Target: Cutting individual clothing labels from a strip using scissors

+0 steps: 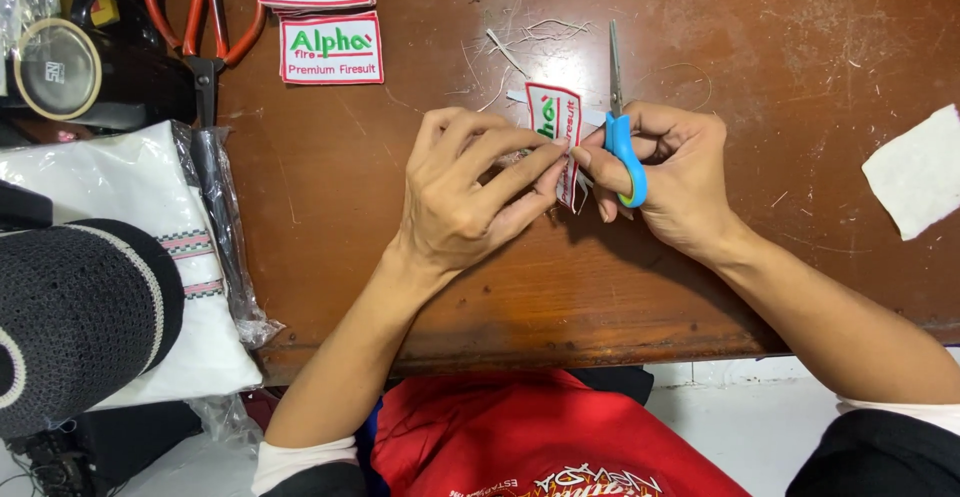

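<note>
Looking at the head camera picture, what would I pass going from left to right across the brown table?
Black knitted cap → folded white cloth in clear plastic → orange-handled scissors → two finished white patches → left hand → patch being trimmed → blue-handled scissors → right hand → white fabric scrap.

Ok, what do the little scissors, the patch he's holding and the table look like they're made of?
The small scissors: plain grey metal blades, glossy blue handle that looks like plastic. The patch: seemingly white woven fabric with stitched red border and green embroidery; loose threads lie nearby. The table: brown wood, or perhaps a wood-look surface, with a worn, scratched, faintly shiny finish.
</note>
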